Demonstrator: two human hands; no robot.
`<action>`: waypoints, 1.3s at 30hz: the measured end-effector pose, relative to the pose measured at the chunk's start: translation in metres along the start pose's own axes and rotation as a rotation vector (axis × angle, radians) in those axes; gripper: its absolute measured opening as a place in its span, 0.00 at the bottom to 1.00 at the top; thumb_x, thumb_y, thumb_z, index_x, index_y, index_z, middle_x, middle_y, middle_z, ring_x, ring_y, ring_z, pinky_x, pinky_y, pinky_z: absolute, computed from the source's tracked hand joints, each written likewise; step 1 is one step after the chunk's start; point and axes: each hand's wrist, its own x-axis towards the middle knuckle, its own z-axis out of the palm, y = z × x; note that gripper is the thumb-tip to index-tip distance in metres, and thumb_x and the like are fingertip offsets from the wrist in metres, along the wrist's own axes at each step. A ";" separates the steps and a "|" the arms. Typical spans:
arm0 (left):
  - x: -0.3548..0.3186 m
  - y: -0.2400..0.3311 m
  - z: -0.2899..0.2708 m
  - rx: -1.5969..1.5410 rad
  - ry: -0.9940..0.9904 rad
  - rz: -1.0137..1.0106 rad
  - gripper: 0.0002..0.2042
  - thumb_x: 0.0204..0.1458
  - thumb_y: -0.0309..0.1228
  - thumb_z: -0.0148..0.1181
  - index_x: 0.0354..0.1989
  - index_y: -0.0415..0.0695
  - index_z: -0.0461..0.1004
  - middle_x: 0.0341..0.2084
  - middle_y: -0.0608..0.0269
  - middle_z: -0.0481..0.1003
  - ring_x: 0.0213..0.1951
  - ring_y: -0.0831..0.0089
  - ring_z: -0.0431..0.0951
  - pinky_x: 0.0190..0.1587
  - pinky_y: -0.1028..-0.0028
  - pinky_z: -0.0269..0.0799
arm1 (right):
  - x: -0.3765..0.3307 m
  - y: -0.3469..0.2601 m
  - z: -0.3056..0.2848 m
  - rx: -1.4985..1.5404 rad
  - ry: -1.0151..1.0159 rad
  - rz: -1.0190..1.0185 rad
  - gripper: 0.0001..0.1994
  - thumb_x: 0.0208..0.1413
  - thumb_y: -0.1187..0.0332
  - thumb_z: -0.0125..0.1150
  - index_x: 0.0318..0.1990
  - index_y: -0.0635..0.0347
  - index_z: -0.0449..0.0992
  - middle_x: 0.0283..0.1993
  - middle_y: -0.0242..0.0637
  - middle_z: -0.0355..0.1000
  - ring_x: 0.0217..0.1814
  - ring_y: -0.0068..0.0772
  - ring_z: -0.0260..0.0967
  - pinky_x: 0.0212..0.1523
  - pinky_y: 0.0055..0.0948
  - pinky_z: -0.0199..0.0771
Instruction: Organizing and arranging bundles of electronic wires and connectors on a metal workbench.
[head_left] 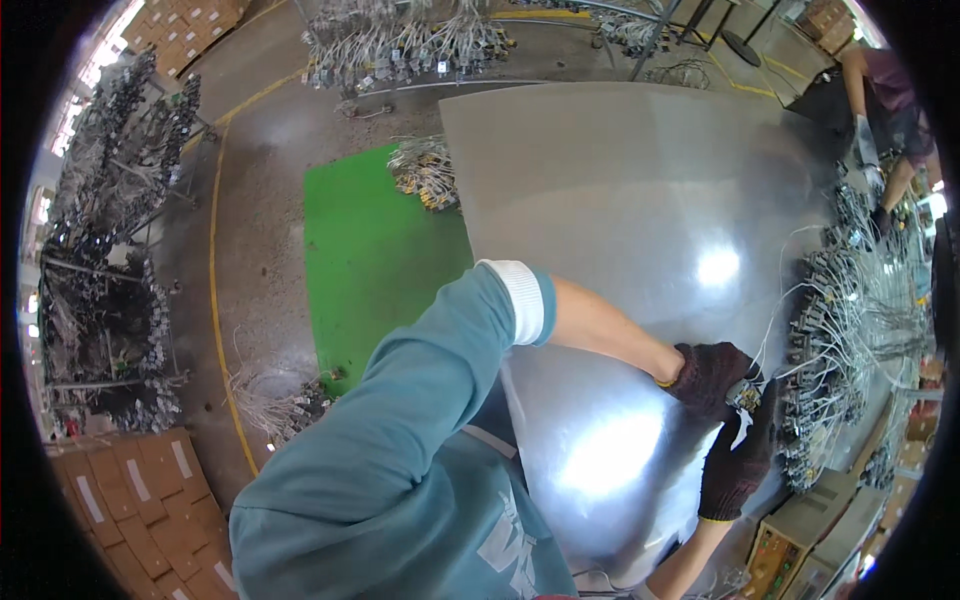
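My left hand [708, 378], in a dark knit glove, reaches across from the left with its fingers closed at a small silver-and-yellow cable connector [746, 397]. My right hand [738, 462], gloved the same way, comes up from the lower edge and closes on the connector from the near side. A thin white cable [772, 330] runs from the connector toward the far right. Beside the right fingers shows a small white strip [742, 430]. Gloves partly cover the connector. Both hands are over the right edge of a shiny metal tabletop [620, 200].
Right of the hands hangs a dense row of white cables with connectors [830, 360]. Another person [890, 110] works at the far right. A green mat [360, 240] and a cable bundle [425, 170] lie left of the table. Loaded racks [120, 190] and cardboard boxes [140, 500] stand farther left.
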 end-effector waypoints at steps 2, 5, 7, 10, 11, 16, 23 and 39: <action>-0.002 -0.001 0.000 0.061 -0.056 -0.047 0.24 0.41 0.36 0.72 0.49 0.42 0.75 0.43 0.44 0.80 0.47 0.46 0.82 0.48 0.57 0.79 | -0.012 0.008 -0.011 -0.155 0.052 -0.051 0.24 0.66 0.73 0.59 0.69 0.63 0.70 0.66 0.50 0.74 0.62 0.51 0.75 0.63 0.44 0.74; -0.006 -0.001 0.008 0.244 0.002 0.093 0.21 0.46 0.33 0.68 0.49 0.41 0.73 0.41 0.45 0.79 0.43 0.47 0.81 0.47 0.56 0.78 | -0.038 0.040 -0.028 -0.276 0.109 -0.001 0.25 0.65 0.71 0.62 0.69 0.59 0.71 0.60 0.49 0.78 0.60 0.49 0.77 0.63 0.42 0.73; -0.010 -0.003 0.012 0.290 -0.016 0.085 0.21 0.51 0.36 0.63 0.52 0.41 0.73 0.44 0.46 0.79 0.47 0.49 0.81 0.50 0.57 0.78 | -0.067 0.068 -0.046 -0.298 0.107 0.156 0.21 0.65 0.70 0.63 0.64 0.63 0.75 0.61 0.49 0.78 0.63 0.49 0.76 0.64 0.42 0.73; -0.011 -0.007 0.008 0.332 -0.105 0.111 0.22 0.57 0.40 0.58 0.58 0.45 0.73 0.51 0.48 0.78 0.53 0.52 0.80 0.55 0.60 0.78 | -0.112 0.105 -0.060 -0.292 0.105 0.385 0.22 0.67 0.65 0.62 0.66 0.59 0.74 0.62 0.52 0.77 0.66 0.51 0.74 0.65 0.42 0.73; -0.010 -0.006 0.006 0.296 -0.213 0.082 0.22 0.58 0.40 0.57 0.59 0.46 0.73 0.52 0.49 0.77 0.54 0.53 0.79 0.56 0.60 0.78 | -0.127 0.114 -0.064 -0.317 0.115 0.366 0.22 0.67 0.65 0.62 0.66 0.59 0.74 0.62 0.52 0.77 0.66 0.51 0.74 0.65 0.42 0.73; -0.011 0.013 -0.004 0.344 -0.190 0.008 0.25 0.54 0.35 0.65 0.61 0.46 0.73 0.59 0.52 0.74 0.54 0.57 0.81 0.58 0.64 0.78 | -0.176 0.136 -0.055 -0.295 0.059 0.558 0.25 0.71 0.56 0.56 0.70 0.59 0.70 0.67 0.55 0.72 0.69 0.55 0.70 0.68 0.44 0.68; -0.010 0.027 -0.007 0.283 -0.027 0.056 0.29 0.47 0.33 0.72 0.60 0.39 0.75 0.46 0.50 0.82 0.46 0.54 0.85 0.52 0.62 0.81 | -0.217 0.132 -0.065 0.016 0.059 0.693 0.23 0.75 0.58 0.48 0.68 0.65 0.70 0.67 0.53 0.72 0.71 0.52 0.68 0.71 0.42 0.65; -0.007 0.021 -0.003 0.217 0.007 -0.098 0.27 0.50 0.36 0.70 0.57 0.37 0.75 0.40 0.50 0.82 0.41 0.54 0.85 0.47 0.60 0.82 | -0.215 0.068 -0.051 -0.067 0.107 0.378 0.16 0.56 0.73 0.69 0.52 0.63 0.78 0.50 0.48 0.78 0.55 0.50 0.76 0.59 0.40 0.74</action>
